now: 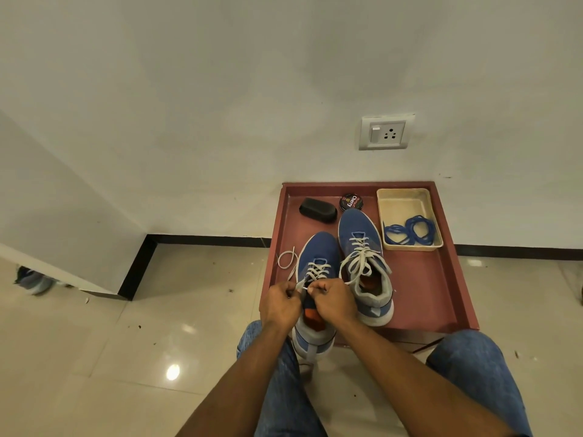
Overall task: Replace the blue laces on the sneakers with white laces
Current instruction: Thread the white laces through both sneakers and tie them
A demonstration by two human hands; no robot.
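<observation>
Hands met over the near sneaker (317, 272), the left hand (281, 305) and the right hand (333, 302) side by side with knuckles almost touching. Each had its fingers curled and pinched an end of the white lace (316, 269) at the top eyelets, the lace running in crossed rows up the tongue just beyond the fingertips. One loose end of that lace trailed off past the left hand and curled into a loop (287, 259) over the edge of the red tray (441, 294). This sneaker's heel hung over the tray's near rim, below the wrists.

Just beyond and beside the right hand stood the second sneaker (362, 247), already threaded with white lace, its ends lying loose over the collar. Farther past the right hand, in the tray's far corner, a cream basket (407, 200) held the blue laces (411, 231), coiled at its nearer end.

Beyond both hands, at the tray's far edge, lay a black brush (318, 210) and a round polish tin (350, 201), the tin touching the second sneaker's toe. A wall socket (384, 133) sat on the wall above.
</observation>
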